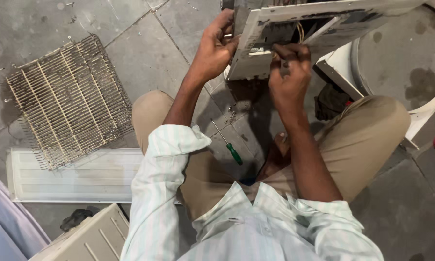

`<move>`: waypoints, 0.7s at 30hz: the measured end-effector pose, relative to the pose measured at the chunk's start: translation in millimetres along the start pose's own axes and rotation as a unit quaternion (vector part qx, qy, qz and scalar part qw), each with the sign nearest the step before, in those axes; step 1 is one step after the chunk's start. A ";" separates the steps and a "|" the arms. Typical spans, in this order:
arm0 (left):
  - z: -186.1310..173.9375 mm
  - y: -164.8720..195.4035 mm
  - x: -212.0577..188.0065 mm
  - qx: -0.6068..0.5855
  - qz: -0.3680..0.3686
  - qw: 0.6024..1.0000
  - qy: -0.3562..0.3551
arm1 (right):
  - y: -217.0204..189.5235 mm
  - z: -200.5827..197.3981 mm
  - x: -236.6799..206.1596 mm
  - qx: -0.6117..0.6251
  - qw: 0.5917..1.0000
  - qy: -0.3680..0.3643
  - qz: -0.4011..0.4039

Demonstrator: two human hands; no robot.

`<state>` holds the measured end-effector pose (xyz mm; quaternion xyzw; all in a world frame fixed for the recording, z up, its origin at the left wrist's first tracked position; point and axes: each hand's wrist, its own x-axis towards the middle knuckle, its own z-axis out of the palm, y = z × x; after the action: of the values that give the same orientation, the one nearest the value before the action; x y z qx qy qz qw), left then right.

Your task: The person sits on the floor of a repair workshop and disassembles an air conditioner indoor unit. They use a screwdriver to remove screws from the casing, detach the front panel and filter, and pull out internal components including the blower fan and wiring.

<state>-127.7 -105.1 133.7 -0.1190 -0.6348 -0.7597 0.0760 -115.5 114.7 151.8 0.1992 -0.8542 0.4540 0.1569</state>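
I squat on a grey stone floor over a dirty white appliance housing [319,21] tilted up in front of me. My left hand [216,48] grips the housing's left edge, fingers wrapped over it. My right hand [289,72] is closed at the housing's open underside, fingertips pinched at a small part near yellowish wires [300,33]; what it pinches is hidden. A screwdriver with a green handle [229,146] lies on the floor between my knees.
A dusty metal wire grille [67,99] lies on the floor at left, overlapping a white louvred panel [77,176]. Another cream casing [89,237] sits bottom left. A white curved cabinet part [420,113] stands at right. Small screws [233,113] lie scattered near the housing.
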 end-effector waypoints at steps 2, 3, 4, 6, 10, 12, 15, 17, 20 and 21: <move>-1.1 -2.4 -1.0 0.007 0.004 1.000 -0.006 | -4.5 -3.6 -0.1 0.011 1.000 -0.018 0.015; -1.5 -3.8 -1.4 -0.002 0.004 1.000 -0.005 | -6.8 -5.9 0.3 0.006 1.000 -0.024 0.011; -1.6 -5.2 -1.7 -0.011 0.003 1.000 -0.005 | -9.1 -8.2 0.8 0.000 1.000 -0.030 0.007; -1.9 -7.2 -0.5 -0.020 0.004 1.000 -0.006 | -14.0 -14.3 0.7 -0.020 0.999 -0.048 0.000; -1.2 -6.0 2.4 -0.037 0.001 0.999 -0.012 | -17.9 -17.6 1.5 0.073 0.990 -0.068 0.102; -1.2 -3.5 3.0 -0.034 0.003 0.999 -0.012 | -12.8 -16.0 -0.1 0.089 0.992 -0.046 0.078; -1.4 -4.7 1.9 -0.018 0.016 1.000 -0.005 | 9.0 -15.2 -7.3 0.125 0.988 -0.027 0.086; -3.6 -11.3 0.4 -0.028 0.024 0.999 -0.006 | 33.7 -17.5 -13.6 0.138 0.982 -0.045 0.123; -10.1 -30.0 -3.3 0.018 0.017 1.000 0.001 | 73.0 -11.3 -35.8 0.078 0.959 -0.185 0.201; -11.0 -37.9 -4.8 0.021 0.007 1.000 0.010 | 84.4 -3.8 -47.2 0.016 0.937 -0.274 0.215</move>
<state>-134.2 -109.2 94.7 -0.1137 -0.6491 -0.7467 0.0903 -114.7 170.1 72.4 0.1300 -0.8791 0.4185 -0.1876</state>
